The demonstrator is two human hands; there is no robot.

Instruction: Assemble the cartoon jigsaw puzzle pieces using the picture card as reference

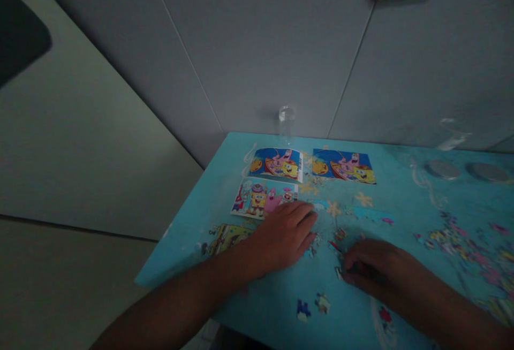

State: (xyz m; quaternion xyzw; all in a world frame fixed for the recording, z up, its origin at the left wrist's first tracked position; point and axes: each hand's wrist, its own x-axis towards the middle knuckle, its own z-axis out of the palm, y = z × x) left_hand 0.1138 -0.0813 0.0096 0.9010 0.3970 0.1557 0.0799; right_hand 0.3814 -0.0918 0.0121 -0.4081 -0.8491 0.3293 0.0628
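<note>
My left hand (285, 235) lies palm down, fingers stretched forward, touching the table beside some joined pale blue puzzle pieces (320, 205). Part of a cartoon picture card (259, 198) is covered by it. Closed in a pinch, my right hand (373, 261) has a small puzzle piece (339, 273) at its fingertips. More loose pieces (340, 234) lie between the hands. A partly joined yellow-green section (228, 236) is half hidden under my left forearm. Two loose pieces, one dark blue (303, 310) and one pale (322, 303), lie nearer me.
Two blue cartoon picture cards (277, 164) (343, 166) lie at the back. A clear cylinder (286, 125) stands by the wall. On the right are a large scatter of pieces (474, 253), round grey lids (442, 169) and another clear container (453, 135).
</note>
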